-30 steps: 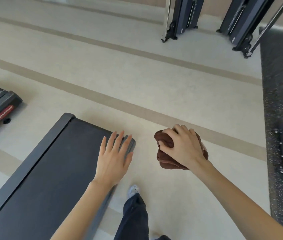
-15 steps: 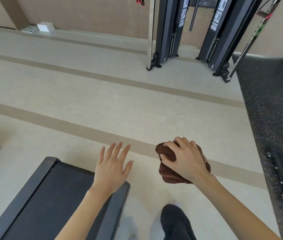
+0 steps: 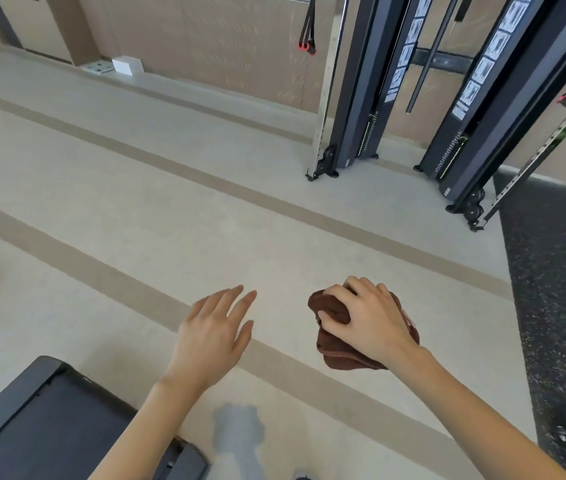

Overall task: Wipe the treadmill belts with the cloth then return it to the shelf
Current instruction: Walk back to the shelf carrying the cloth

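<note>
While the left grip (image 3: 214, 336) hovers empty, fingers straight, just past the end of the treadmill (image 3: 49, 427), the right grip (image 3: 366, 318) clutches the bunched brown cloth (image 3: 337, 355) farther right of that treadmill, above the floor (image 3: 136, 202).

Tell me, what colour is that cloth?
Dark brown cloth, gripped by the right hand; head view.

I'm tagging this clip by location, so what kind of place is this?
Most likely a gym: a treadmill deck at lower left, two tall cable-machine columns with exercise charts by the wall, and black speckled rubber flooring on the right.
</note>
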